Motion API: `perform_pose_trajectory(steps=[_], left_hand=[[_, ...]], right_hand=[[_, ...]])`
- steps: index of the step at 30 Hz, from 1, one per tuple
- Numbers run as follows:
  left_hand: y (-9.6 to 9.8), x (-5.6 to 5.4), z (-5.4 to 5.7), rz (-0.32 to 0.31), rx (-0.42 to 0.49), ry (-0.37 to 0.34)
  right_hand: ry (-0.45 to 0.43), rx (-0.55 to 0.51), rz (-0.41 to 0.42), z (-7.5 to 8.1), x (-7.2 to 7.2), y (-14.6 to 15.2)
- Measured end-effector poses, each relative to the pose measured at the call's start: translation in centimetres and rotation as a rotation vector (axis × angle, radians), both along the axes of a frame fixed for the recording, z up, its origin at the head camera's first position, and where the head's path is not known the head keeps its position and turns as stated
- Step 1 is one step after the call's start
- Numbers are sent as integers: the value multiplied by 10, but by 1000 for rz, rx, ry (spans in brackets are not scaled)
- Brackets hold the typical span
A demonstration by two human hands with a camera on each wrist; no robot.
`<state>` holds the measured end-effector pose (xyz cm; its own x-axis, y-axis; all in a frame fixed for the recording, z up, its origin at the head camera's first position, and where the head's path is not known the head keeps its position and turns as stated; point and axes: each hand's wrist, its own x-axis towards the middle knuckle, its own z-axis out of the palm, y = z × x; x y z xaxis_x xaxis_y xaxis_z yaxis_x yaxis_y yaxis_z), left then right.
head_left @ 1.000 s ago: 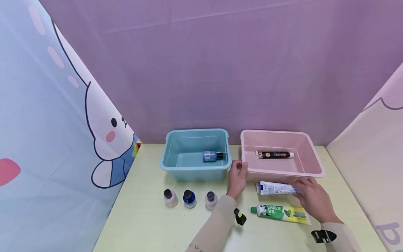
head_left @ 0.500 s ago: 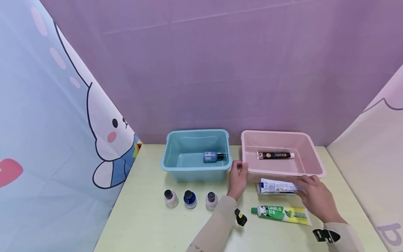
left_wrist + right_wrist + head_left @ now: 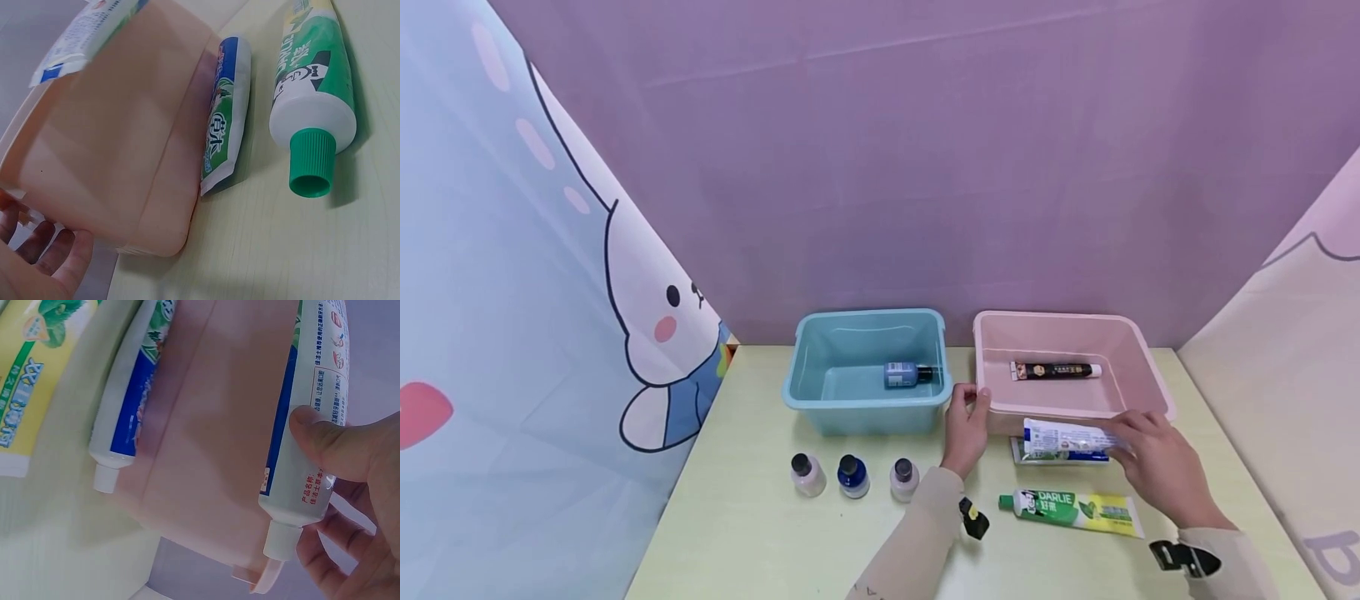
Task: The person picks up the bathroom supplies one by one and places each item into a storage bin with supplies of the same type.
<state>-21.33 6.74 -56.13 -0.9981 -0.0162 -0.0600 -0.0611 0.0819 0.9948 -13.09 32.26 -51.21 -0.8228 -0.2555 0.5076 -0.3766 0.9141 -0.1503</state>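
My right hand pinches a white and blue toothpaste tube near its capped end, thumb on the printed side. The tube is held up by the front wall of the pink bin. Below it a similar blue, green and white toothpaste tube lies on the table against the bin's base. My left hand grips the pink bin's near left corner, with its thumb on the outside of the rim. Inside that bin lies a black toothpaste tube. A green and yellow Darlie toothpaste tube lies nearer me.
To the left stands a blue bin with a small blue bottle lying in it. In front of it a pale pink bottle, a dark blue bottle and another pale bottle stand upright. A purple cloth hangs behind.
My right hand has raised the white and blue toothpaste tube from the similar tube under it, which now shows more. The left hand stays on the pink bin's corner.
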Motion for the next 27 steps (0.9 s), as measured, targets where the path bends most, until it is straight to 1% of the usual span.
perform_pose_trajectory(steps=[4, 12, 19, 24, 27], left_hand=[[0, 0, 0, -1, 3, 0], [0, 0, -1, -2, 11, -26], [0, -1, -3, 3, 15, 2], [1, -1, -2, 5, 14, -23], [1, -1, -2, 8, 13, -29]], right_hand=[[9, -8, 3, 5, -1, 0], [25, -23, 5, 14, -4, 2], [21, -20, -4, 24, -9, 2], [4, -15, -9, 30, -14, 3], [12, -13, -3, 33, -17, 4]])
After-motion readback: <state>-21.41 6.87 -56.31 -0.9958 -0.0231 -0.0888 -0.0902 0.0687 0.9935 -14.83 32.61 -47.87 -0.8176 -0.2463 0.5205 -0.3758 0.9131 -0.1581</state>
